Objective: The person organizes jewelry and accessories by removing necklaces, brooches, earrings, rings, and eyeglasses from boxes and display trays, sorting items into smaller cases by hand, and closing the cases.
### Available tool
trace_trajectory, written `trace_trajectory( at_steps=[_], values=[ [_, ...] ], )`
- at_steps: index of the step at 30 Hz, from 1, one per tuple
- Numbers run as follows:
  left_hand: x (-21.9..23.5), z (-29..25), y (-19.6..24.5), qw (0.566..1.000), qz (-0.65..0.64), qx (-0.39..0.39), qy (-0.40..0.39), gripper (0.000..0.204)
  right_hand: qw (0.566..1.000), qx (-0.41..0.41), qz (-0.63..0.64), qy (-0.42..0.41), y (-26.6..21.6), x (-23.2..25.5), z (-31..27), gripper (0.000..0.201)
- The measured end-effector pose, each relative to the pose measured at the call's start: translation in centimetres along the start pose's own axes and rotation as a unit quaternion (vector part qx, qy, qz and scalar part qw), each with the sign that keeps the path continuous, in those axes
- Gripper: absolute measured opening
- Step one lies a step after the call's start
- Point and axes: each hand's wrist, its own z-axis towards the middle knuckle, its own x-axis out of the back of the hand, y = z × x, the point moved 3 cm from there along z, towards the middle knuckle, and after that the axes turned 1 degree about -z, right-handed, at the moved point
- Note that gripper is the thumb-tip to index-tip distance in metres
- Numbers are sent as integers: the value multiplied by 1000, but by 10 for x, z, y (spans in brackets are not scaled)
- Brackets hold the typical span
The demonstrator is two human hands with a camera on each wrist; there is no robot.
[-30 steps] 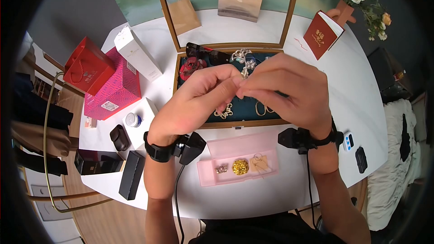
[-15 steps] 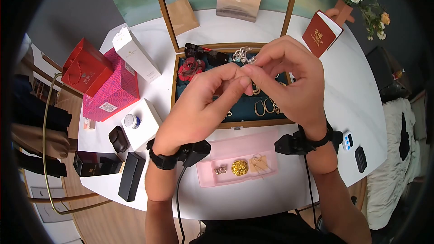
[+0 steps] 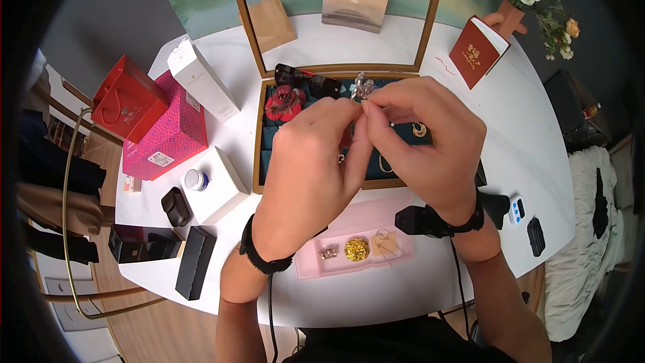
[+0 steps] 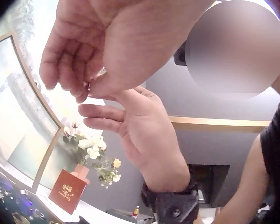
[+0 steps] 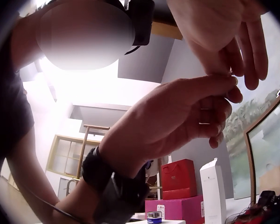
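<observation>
My left hand [image 3: 306, 161] and right hand [image 3: 430, 141] meet fingertip to fingertip above an open jewelry case [image 3: 383, 184]. Thumbs and forefingers pinch a small shiny piece [image 5: 231, 73], mostly hidden by the fingers; I cannot tell its kind. Just beyond the fingertips in the head view shows a silvery ornament [image 3: 363, 85]. Inside the case are a red flower ornament [image 3: 285, 103], dark sunglasses [image 3: 306, 82] and a gold earring [image 3: 419, 129] on dark green lining. My hands hide much of the middle of the case.
A pink box [image 3: 309, 265] lies open before the case, holding a gold ball [image 3: 357, 249] and small jewelry. The case's glass lid [image 3: 430, 20] stands up behind. Bags and boxes, including a tall white box [image 3: 203, 81], crowd the left; a red booklet [image 3: 474, 54] stands right.
My left hand has turned so its back faces up more, and its wrist camera has gone out of sight beneath. The right hand rose slightly, then lowered. The fingertips stay together.
</observation>
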Motion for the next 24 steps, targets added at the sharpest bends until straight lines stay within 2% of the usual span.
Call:
trace_trajectory(
  at_steps=[1,5,7,8,13,17,20,22,24],
  values=[
    [1,0,-1,1000,-13,-1,3,10,999,31,-16,4,-1,-1,-1,12],
    [-3,-3,-1,1000,14,-20,11,13,999,38,-5,-2,0,-2,0,14],
    [-5,-5,3,996,73,-43,10,18,999,-25,37,-6,0,-2,-1,16],
    [-6,-5,4,996,73,-43,10,18,999,-25,37,-7,0,-1,0,16],
    [-8,-5,7,989,92,-90,67,25,1000,25,-1,-18,0,7,5,16],
    [-9,-6,8,987,115,-87,75,26,999,40,-6,-1,-1,6,5,16],
    [-8,-7,8,984,126,-74,98,24,999,8,38,12,2,6,3,15],
    [-8,-7,9,988,112,-52,90,21,1000,28,9,11,0,6,2,16],
    [-10,-8,5,987,106,-73,99,21,999,40,-9,14,-4,6,0,17]
  ],
)
